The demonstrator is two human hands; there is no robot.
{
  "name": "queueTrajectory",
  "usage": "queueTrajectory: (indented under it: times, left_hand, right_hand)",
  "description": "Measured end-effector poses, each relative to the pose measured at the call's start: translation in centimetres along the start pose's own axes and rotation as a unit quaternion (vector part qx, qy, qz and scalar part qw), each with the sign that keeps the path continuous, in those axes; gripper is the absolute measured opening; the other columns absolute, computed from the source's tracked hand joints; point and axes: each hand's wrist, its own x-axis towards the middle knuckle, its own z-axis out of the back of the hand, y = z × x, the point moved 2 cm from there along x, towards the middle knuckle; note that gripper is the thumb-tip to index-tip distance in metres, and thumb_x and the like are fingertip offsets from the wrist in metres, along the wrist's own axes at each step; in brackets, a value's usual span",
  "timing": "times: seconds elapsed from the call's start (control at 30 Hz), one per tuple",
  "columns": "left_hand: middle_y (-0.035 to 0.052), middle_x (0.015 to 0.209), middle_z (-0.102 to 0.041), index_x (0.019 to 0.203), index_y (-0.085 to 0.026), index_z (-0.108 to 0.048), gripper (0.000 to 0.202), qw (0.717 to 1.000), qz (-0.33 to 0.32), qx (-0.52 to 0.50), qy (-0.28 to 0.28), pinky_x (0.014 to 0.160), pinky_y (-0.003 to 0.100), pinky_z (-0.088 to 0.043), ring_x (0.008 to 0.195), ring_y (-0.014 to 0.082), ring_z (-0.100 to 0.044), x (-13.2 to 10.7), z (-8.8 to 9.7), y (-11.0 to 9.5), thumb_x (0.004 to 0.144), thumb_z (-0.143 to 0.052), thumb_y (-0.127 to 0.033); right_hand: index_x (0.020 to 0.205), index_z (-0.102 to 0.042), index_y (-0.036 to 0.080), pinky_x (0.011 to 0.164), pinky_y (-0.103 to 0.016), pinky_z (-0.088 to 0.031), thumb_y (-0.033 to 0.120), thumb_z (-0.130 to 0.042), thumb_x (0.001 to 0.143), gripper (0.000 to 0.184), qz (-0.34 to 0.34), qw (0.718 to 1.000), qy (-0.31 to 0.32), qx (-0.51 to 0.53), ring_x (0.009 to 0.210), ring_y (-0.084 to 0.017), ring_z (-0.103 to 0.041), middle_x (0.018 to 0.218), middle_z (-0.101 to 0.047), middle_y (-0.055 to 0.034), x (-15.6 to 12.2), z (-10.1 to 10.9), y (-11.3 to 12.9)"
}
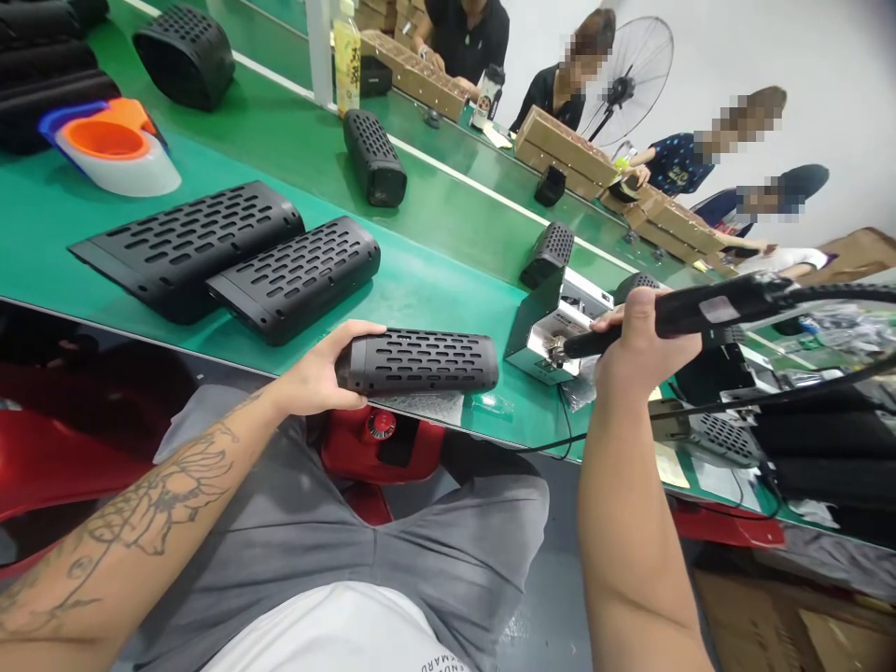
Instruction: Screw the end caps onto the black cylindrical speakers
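My left hand (pixel 318 375) is closed around the left end of a black housing with slotted holes (pixel 427 360), which lies at the table's near edge. In my right hand (pixel 640 347) is a black electric screwdriver (pixel 721 306), its cable running off to the right. The screwdriver's tip points left and reaches the front of a small metal box, seemingly a screw feeder (pixel 538 353). I cannot tell whether the tip holds a screw. Two more slotted housings, a larger one (pixel 203 238) and a smaller one (pixel 308 271), lie left of the held one.
An orange, white and blue tape dispenser (pixel 116 154) stands at the left. Further housings (pixel 374 159) sit on the green belt (pixel 448 210). A cable (pixel 553 448) hangs along the table edge. Across the line, several people work beside cardboard boxes (pixel 564 154). A red stool (pixel 382 448) is below.
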Motion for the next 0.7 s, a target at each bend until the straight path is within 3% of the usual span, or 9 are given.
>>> queueTrajectory:
  times: [0.13, 0.23, 0.33, 0.43, 0.57, 0.7]
  left_hand:
    - [0.0099, 0.175, -0.070, 0.178, -0.038, -0.062, 0.106, 1.000, -0.026, 0.008, -0.004, 0.134, 0.055, -0.068, 0.151, 0.0416, -0.078, 0.2, -0.7, 1.0, 0.078, -0.096, -0.039]
    - [0.0128, 0.178, -0.065, 0.187, -0.038, -0.048, 0.117, 0.999, -0.018, 0.023, 0.014, 0.130, 0.054, -0.070, 0.154, 0.0417, -0.076, 0.3, -1.0, 1.3, 0.082, -0.101, -0.044]
    - [0.0162, 0.181, -0.061, 0.189, -0.036, -0.041, 0.127, 1.000, -0.008, 0.026, 0.011, 0.133, 0.057, -0.068, 0.159, 0.0435, -0.073, 0.4, -1.2, 1.0, 0.082, -0.109, -0.053]
    - [0.0176, 0.182, -0.058, 0.187, -0.035, -0.043, 0.128, 1.000, -0.012, 0.022, 0.001, 0.136, 0.059, -0.066, 0.161, 0.0444, -0.072, 0.5, -1.5, 0.7, 0.081, -0.112, -0.057]
    - [0.0181, 0.183, -0.059, 0.183, -0.033, -0.046, 0.123, 0.999, -0.026, 0.018, -0.007, 0.142, 0.061, -0.061, 0.164, 0.0457, -0.070, 0.6, -1.8, 0.6, 0.082, -0.111, -0.058]
    - [0.0178, 0.182, -0.061, 0.182, -0.032, -0.049, 0.121, 0.999, -0.033, 0.012, -0.014, 0.144, 0.062, -0.059, 0.166, 0.0464, -0.069, 0.7, -1.9, 0.8, 0.081, -0.112, -0.057]
  right_hand:
    - [0.091, -0.068, 0.031, 0.049, -0.036, -0.056, 0.075, -0.101, 0.100, 0.056, 0.013, 1.000, -0.008, -0.013, 0.044, -0.015, -0.054, 0.059, -0.059, 0.0099, 1.3, 2.4, -4.3]
    - [0.089, -0.072, 0.028, 0.046, -0.034, -0.053, 0.069, -0.105, 0.095, 0.054, -0.023, 1.000, -0.002, 0.012, 0.042, -0.016, -0.054, 0.058, -0.060, 0.0109, 0.4, 3.0, -4.2]
    - [0.088, -0.075, 0.027, 0.045, -0.034, -0.055, 0.065, -0.110, 0.091, 0.052, -0.046, 0.998, 0.000, 0.036, 0.042, -0.017, -0.056, 0.057, -0.060, 0.0104, -0.9, 2.6, -1.6]
    - [0.093, -0.075, 0.028, 0.046, -0.034, -0.059, 0.061, -0.109, 0.095, 0.048, -0.049, 0.994, 0.021, 0.093, 0.043, -0.017, -0.059, 0.060, -0.060, 0.0105, -2.5, 0.8, 2.6]
    - [0.103, -0.074, 0.030, 0.047, -0.033, -0.062, 0.071, -0.102, 0.102, 0.049, -0.059, 0.969, 0.137, 0.197, 0.042, -0.016, -0.059, 0.062, -0.058, 0.0119, -5.6, -3.5, 8.3]
    - [0.103, -0.070, 0.034, 0.042, -0.034, -0.056, 0.089, -0.094, 0.099, 0.060, -0.080, 0.943, 0.216, 0.240, 0.038, -0.016, -0.053, 0.059, -0.056, 0.0120, -8.3, -8.4, 10.9]
